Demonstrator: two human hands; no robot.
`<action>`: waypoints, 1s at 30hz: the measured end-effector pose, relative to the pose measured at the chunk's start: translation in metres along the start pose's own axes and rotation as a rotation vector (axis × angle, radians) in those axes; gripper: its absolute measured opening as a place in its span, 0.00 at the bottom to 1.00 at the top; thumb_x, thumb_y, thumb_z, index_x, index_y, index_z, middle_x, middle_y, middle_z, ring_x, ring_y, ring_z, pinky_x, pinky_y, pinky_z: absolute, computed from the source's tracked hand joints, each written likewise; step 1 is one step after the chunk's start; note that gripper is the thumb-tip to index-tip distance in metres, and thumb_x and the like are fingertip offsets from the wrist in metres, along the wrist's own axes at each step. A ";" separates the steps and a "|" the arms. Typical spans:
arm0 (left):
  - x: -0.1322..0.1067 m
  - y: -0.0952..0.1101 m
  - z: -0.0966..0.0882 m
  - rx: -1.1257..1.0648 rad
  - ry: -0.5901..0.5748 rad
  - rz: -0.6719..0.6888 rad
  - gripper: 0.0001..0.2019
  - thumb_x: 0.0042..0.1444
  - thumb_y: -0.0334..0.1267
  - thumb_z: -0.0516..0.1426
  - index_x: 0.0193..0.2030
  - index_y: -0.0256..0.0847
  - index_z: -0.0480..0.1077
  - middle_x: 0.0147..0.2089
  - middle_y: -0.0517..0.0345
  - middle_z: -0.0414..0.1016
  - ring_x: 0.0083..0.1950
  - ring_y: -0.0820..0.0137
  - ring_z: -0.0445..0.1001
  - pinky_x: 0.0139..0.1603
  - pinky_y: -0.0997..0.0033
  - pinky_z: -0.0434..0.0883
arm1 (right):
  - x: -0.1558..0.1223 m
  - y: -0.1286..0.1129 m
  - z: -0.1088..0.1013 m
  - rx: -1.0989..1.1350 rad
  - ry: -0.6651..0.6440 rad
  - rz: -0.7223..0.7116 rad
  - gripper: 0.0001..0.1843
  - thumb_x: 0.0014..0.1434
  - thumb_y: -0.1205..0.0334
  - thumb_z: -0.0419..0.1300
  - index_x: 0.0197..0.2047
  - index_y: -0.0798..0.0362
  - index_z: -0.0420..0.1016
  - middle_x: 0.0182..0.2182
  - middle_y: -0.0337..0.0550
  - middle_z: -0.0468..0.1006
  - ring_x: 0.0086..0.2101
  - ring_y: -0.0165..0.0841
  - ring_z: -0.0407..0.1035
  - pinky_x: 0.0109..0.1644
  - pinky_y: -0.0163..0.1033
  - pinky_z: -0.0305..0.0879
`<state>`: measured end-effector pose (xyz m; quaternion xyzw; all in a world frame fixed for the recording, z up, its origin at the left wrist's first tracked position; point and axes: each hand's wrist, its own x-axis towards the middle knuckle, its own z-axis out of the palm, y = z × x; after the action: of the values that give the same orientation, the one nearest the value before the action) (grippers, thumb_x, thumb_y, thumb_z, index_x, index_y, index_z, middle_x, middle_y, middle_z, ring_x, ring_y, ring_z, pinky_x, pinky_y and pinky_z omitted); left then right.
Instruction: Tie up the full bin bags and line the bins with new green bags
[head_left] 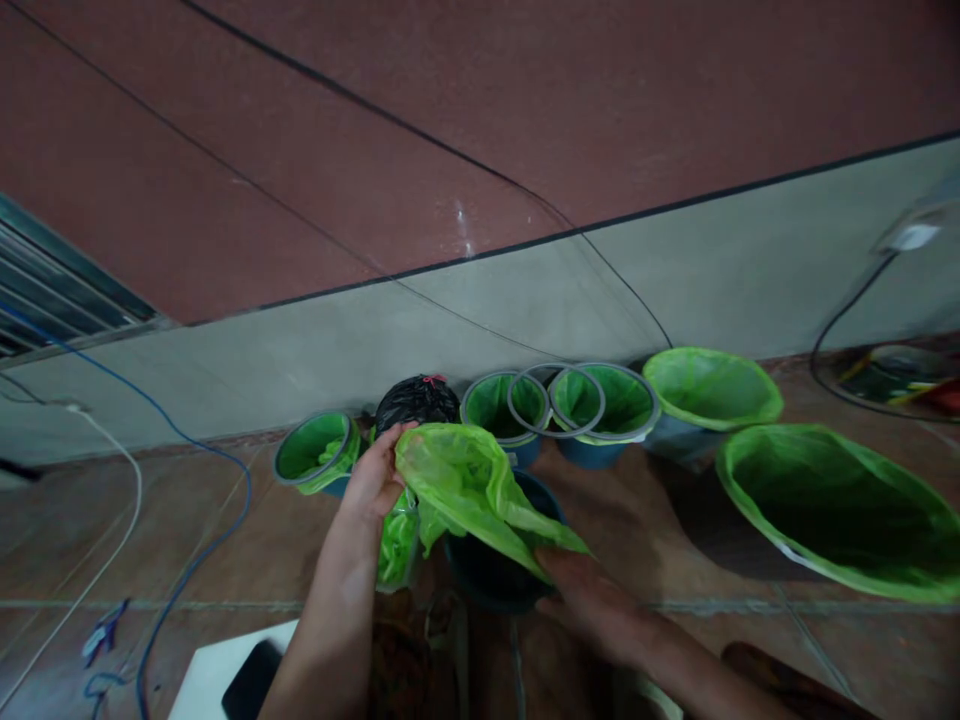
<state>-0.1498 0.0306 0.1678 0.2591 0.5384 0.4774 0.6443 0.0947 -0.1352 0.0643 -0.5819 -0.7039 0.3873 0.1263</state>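
Observation:
A green plastic bag (465, 480) is stretched between my two hands, its mouth partly spread. My left hand (381, 472) pinches the bag's left edge. On the lower right side my right hand (574, 590) grips the bag's edge, its fingers partly hidden by the plastic. Beneath the bag stands a dark bin (487, 585) with no liner visible in it. Just under my left hand lies a clear pack of folded green bags (397, 545).
Along the wall stand several bins with green liners, including one bin (315, 450) at left and a large one (840, 510) at right. Two grey rings (536, 368) lie across bin tops. Behind is a tied black bag (416, 402). A phone (251, 680) and blue cable (187, 580) are at left.

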 end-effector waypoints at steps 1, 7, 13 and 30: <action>0.000 -0.001 0.002 0.017 -0.004 -0.005 0.12 0.54 0.37 0.58 0.43 0.34 0.75 0.31 0.56 0.79 0.29 0.72 0.76 0.32 0.75 0.73 | 0.001 0.001 -0.004 0.017 -0.002 0.027 0.26 0.52 0.59 0.61 0.56 0.53 0.73 0.51 0.53 0.78 0.53 0.47 0.71 0.59 0.51 0.64; -0.005 -0.009 0.010 0.184 -0.081 0.107 0.20 0.45 0.36 0.62 0.47 0.35 0.75 0.32 0.57 0.80 0.30 0.71 0.77 0.33 0.74 0.72 | 0.020 -0.004 -0.047 0.261 0.065 0.090 0.24 0.57 0.48 0.57 0.50 0.56 0.75 0.44 0.53 0.80 0.45 0.44 0.74 0.49 0.47 0.69; -0.016 -0.025 0.018 0.317 -0.324 0.114 0.18 0.44 0.37 0.66 0.45 0.37 0.77 0.34 0.57 0.79 0.34 0.71 0.75 0.37 0.74 0.70 | 0.038 -0.005 -0.081 0.465 0.561 0.114 0.22 0.60 0.44 0.53 0.43 0.53 0.77 0.34 0.46 0.81 0.30 0.37 0.75 0.35 0.41 0.69; -0.025 -0.030 0.007 0.618 -0.582 0.274 0.18 0.48 0.33 0.63 0.48 0.38 0.76 0.37 0.58 0.77 0.33 0.74 0.72 0.34 0.77 0.67 | 0.076 0.028 -0.050 0.482 0.110 0.015 0.15 0.49 0.59 0.62 0.40 0.56 0.78 0.29 0.39 0.78 0.30 0.33 0.71 0.33 0.35 0.61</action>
<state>-0.1320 -0.0023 0.1555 0.6319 0.4128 0.2825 0.5920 0.1242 -0.0449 0.0574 -0.5604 -0.5788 0.5127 0.2967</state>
